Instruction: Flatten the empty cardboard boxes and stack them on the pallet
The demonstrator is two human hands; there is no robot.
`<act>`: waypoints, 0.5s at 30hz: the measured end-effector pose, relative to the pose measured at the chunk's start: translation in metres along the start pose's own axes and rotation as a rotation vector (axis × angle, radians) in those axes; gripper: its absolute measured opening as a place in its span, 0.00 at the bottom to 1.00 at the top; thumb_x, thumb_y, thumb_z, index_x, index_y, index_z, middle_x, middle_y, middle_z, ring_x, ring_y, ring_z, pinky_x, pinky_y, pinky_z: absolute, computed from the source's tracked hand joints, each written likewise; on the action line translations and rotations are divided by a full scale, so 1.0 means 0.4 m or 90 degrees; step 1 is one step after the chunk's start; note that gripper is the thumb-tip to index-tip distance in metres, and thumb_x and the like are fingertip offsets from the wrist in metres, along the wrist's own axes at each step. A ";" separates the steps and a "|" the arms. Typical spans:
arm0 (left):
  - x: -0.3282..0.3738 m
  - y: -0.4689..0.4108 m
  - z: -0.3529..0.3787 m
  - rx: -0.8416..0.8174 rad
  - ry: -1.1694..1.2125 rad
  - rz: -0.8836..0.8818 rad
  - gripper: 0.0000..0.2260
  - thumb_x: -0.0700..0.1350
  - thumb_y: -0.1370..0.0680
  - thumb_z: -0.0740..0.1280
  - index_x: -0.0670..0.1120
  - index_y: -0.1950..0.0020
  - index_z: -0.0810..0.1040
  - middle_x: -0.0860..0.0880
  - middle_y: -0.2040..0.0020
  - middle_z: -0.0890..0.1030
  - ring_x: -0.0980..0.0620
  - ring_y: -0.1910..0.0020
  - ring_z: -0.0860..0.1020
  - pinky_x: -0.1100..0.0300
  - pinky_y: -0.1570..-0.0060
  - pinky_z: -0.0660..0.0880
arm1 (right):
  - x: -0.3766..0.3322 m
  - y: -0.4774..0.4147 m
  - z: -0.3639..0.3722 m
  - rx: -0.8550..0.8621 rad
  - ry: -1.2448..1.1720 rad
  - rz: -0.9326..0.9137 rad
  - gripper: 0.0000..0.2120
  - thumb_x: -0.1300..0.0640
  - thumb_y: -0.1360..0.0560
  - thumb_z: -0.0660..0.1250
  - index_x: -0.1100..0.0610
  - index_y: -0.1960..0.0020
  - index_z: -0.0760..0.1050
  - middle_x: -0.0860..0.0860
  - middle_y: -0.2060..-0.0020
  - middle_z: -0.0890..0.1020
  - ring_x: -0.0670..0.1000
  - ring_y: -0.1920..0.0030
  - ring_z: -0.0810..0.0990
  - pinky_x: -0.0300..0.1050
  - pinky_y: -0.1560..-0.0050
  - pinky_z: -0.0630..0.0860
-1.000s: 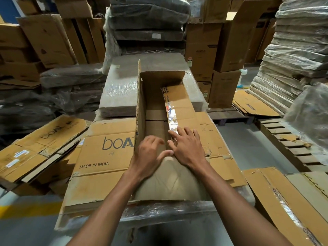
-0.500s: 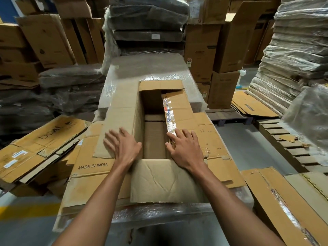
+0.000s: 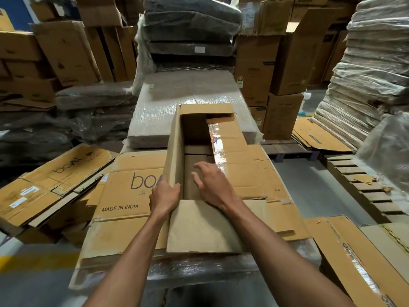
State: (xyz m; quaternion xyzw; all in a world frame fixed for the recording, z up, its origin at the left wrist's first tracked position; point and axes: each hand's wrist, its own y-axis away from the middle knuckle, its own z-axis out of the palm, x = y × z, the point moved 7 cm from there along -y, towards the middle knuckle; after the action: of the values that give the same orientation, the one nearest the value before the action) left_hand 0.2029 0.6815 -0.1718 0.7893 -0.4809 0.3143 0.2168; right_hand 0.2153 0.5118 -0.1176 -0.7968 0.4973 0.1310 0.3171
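Warehouse aisle, flattening under way. From my remote seat I watch the left hand wrap fingers and thumb round the near end of the left flap of the open box, a tall panel standing almost upright. The right hand holds nothing: its fingers are straight and spread over the box's open trough, just beside the taped right flap, which lies folded outward. Whether those fingertips touch the cardboard floor, I cannot tell.

The box rests on a flattened carton printed "MADE IN INDIA", itself the top sheet of a film-wrapped stack. Any pallet under that stack is hidden; a bare wooden pallet lies well apart to the right.

My reading is that the box is half collapsed, with one side down and one side up. The next move, as I judge it, calls for laying the left flap over and pressing the whole sheet flat, with the right hand either clear of the trough or bearing down as an anchor. The sheet must then be squared to the cartons below.
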 end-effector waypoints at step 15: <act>-0.054 0.093 -0.051 -0.039 0.280 0.181 0.16 0.53 0.19 0.67 0.54 0.31 0.75 0.54 0.37 0.78 0.54 0.37 0.77 0.60 0.42 0.76 | -0.084 -0.112 0.135 -0.216 -0.038 0.245 0.06 0.60 0.20 0.69 0.63 0.48 0.79 0.58 0.48 0.80 0.57 0.51 0.82 0.50 0.51 0.82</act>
State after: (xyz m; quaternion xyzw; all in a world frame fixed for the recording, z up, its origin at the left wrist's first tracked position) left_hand 0.1563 0.6913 -0.1710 0.6192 -0.5376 0.4913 0.2937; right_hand 0.2445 0.5836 -0.1246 -0.7254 0.6009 0.2938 0.1623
